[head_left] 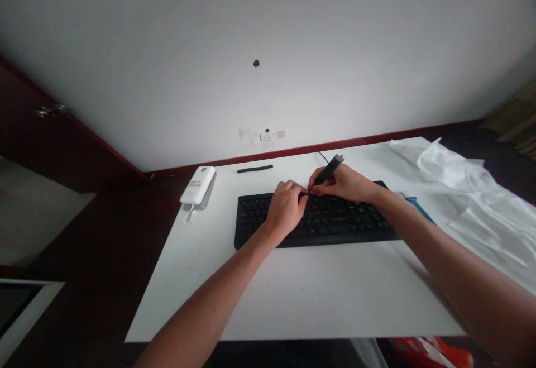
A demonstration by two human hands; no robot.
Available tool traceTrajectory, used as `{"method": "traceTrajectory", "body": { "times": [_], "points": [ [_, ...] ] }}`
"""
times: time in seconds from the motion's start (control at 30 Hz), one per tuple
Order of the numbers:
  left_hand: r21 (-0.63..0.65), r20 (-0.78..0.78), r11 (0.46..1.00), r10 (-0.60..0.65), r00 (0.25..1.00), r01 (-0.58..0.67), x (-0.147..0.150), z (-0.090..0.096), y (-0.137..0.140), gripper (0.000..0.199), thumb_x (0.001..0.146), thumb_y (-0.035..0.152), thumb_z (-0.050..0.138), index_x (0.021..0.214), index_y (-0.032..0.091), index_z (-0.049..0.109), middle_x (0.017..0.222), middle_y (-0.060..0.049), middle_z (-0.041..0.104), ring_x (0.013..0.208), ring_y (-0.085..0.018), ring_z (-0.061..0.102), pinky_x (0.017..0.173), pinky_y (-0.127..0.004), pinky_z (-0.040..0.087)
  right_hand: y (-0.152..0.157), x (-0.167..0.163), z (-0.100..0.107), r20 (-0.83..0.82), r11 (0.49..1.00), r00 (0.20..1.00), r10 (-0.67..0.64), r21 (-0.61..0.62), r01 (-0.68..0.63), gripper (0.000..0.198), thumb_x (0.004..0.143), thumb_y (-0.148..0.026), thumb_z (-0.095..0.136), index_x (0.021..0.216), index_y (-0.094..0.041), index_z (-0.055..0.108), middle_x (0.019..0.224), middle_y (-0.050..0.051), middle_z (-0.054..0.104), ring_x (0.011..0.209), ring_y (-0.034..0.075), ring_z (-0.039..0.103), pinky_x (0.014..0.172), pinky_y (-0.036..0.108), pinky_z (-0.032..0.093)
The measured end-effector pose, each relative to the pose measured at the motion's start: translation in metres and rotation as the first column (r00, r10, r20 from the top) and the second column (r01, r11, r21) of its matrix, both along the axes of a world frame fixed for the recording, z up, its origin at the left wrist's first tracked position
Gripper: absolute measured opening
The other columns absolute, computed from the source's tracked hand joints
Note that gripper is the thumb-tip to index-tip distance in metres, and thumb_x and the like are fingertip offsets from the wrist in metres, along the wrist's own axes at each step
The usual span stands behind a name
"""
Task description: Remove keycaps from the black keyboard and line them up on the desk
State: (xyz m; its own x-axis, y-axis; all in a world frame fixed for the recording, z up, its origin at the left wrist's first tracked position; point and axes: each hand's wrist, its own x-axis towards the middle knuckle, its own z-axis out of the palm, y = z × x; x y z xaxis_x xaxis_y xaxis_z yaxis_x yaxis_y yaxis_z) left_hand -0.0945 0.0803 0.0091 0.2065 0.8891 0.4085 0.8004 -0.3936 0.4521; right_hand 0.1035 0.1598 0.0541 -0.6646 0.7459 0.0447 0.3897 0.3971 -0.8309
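A black keyboard (326, 223) lies on the white table (301, 290). Over its upper middle, my left hand (287, 206) is closed, thumb and forefinger pinched on a small dark piece too small to name. Close beside it, my right hand (339, 182) grips a black pen-shaped tool (330, 169) with a greyish upper end. The tool leans up to the right, and its lower tip is hidden by my fingers. Both hands' fingertips meet near the keys.
A short row of small black pieces, perhaps keycaps (255, 169), lies toward the table's back edge. At the left stands a white power bank (198, 185) with a short cable. On the right are a blue handle (420, 209) and crumpled white sheeting (456, 172).
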Motion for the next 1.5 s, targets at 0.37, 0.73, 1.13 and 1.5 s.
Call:
{"method": "traceTrajectory", "body": {
  "times": [0.37, 0.73, 1.13, 1.5],
  "points": [
    [0.023, 0.009, 0.999, 0.024, 1.000, -0.024, -0.003, -0.003, 0.005, 0.011, 0.092, 0.023, 0.074, 0.102, 0.017, 0.073, 0.100, -0.006, 0.068, 0.099, -0.024, 0.062, 0.095, -0.039, 0.051, -0.005, -0.007, -0.002, -0.026, 0.995, 0.995, -0.096, -0.044, 0.095, 0.020, 0.080, -0.033, 0.076, 0.095, -0.020, 0.075, 0.076, 0.002, 0.077, 0.074, 0.023, 0.076, 0.065, 0.031, 0.060],
    [0.004, 0.040, 0.999, 0.038, 0.999, -0.038, -0.003, -0.003, 0.008, 0.006, 0.090, 0.023, 0.077, 0.096, 0.020, 0.075, 0.094, -0.004, 0.070, 0.095, -0.022, 0.064, 0.091, -0.037, 0.051, 0.001, -0.010, -0.013, -0.135, 0.929, 0.958, -0.253, -0.310, 0.201, 0.023, 0.073, -0.034, 0.087, 0.087, -0.021, 0.075, 0.081, 0.005, 0.078, 0.086, 0.027, 0.078, 0.084, 0.041, 0.068],
    [0.013, -0.027, 1.000, -0.004, 1.000, 0.004, -0.003, -0.004, 0.007, 0.006, 0.095, 0.022, 0.070, 0.100, 0.018, 0.072, 0.099, -0.005, 0.068, 0.098, -0.024, 0.061, 0.092, -0.038, 0.050, 0.007, -0.007, -0.020, -0.160, 0.905, 0.956, -0.244, -0.393, 0.165, 0.027, 0.073, -0.037, 0.088, 0.089, -0.020, 0.074, 0.081, 0.005, 0.079, 0.085, 0.026, 0.078, 0.084, 0.038, 0.067],
    [-0.016, -0.040, 0.999, 0.027, 0.999, -0.028, -0.001, 0.002, 0.004, 0.010, 0.095, 0.024, 0.070, 0.103, 0.019, 0.071, 0.101, -0.005, 0.068, 0.100, -0.023, 0.061, 0.093, -0.038, 0.052, 0.011, 0.013, 0.002, -0.205, 0.958, 0.968, -0.141, -0.273, 0.082, 0.032, 0.077, -0.040, 0.084, 0.097, -0.019, 0.072, 0.095, 0.006, 0.077, 0.094, 0.025, 0.075, 0.085, 0.039, 0.064]
  ]
}}
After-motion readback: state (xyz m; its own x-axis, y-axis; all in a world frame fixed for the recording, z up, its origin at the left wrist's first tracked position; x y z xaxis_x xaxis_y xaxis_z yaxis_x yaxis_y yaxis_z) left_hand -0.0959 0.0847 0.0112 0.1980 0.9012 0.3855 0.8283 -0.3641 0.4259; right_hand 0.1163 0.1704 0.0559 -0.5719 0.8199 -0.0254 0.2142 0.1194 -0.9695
